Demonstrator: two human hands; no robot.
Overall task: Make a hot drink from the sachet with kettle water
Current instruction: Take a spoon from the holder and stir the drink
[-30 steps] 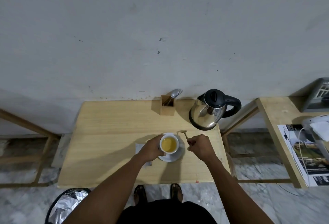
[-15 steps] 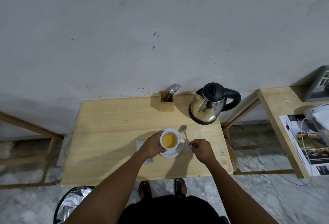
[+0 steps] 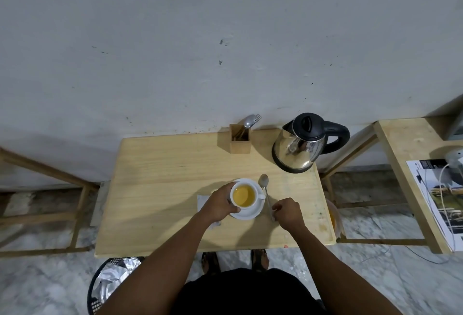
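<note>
A white cup (image 3: 260,195) of yellow drink stands on a white saucer (image 3: 250,213) near the middle of the wooden table (image 3: 155,189). My left hand (image 3: 218,205) grips the cup's left side. A metal spoon (image 3: 264,184) lies on the table just right of the saucer, bowl pointing away from me. My right hand (image 3: 288,213) pinches the near end of its handle. A white sachet (image 3: 202,200) lies flat, partly under my left hand. The steel kettle (image 3: 299,150) with a black lid and handle stands at the back right.
A wooden cutlery holder (image 3: 240,140) with a spoon and fork stands at the back edge by the wall. A black bin (image 3: 110,282) with foil sits on the floor at lower left. A second wooden table (image 3: 400,154) with a magazine (image 3: 441,204) stands to the right.
My right hand has lowered the spoon from above the table to lie flat beside the saucer. My left hand has stayed on the cup.
</note>
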